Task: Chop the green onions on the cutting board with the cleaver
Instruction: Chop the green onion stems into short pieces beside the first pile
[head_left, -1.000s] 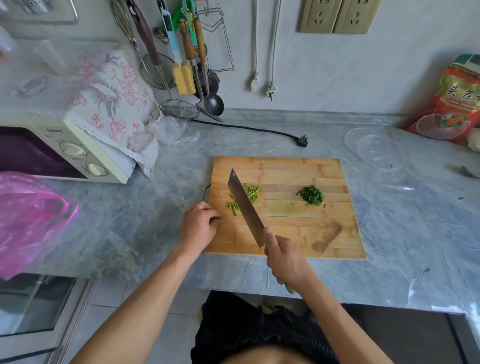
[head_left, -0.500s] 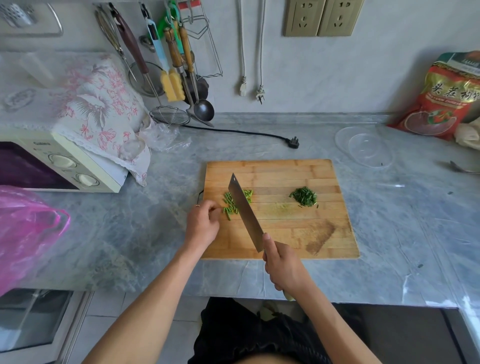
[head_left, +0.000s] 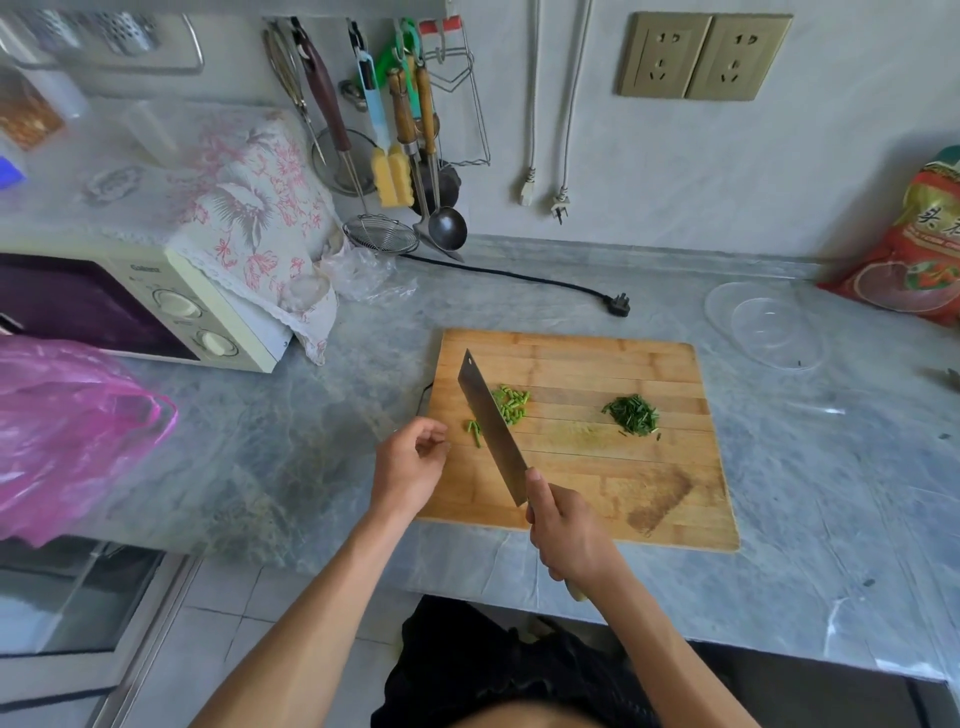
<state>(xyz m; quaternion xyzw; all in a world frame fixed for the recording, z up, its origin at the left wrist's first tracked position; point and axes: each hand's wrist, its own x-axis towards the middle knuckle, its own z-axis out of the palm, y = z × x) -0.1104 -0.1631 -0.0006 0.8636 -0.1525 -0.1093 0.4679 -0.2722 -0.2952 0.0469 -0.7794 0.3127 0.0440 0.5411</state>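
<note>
Around the rectangular bamboo cutting board (head_left: 597, 364) on the grey marble counter (head_left: 311, 441), a clear glass bowl (head_left: 769, 327) sits at two o'clock, a black power plug (head_left: 619, 304) at twelve, a cream microwave (head_left: 171, 312) at ten and a pink plastic bag (head_left: 67, 431) at nine. Pale green onion pieces (head_left: 511, 405) lie at the board's left, split by the steel cleaver (head_left: 491, 426); a darker, finely chopped green pile (head_left: 632, 414) lies right of centre. The right hand (head_left: 569, 535) grips the cleaver's handle. The left hand (head_left: 410, 462) hovers at the board's left edge, fingers loosely curled, holding nothing.
</note>
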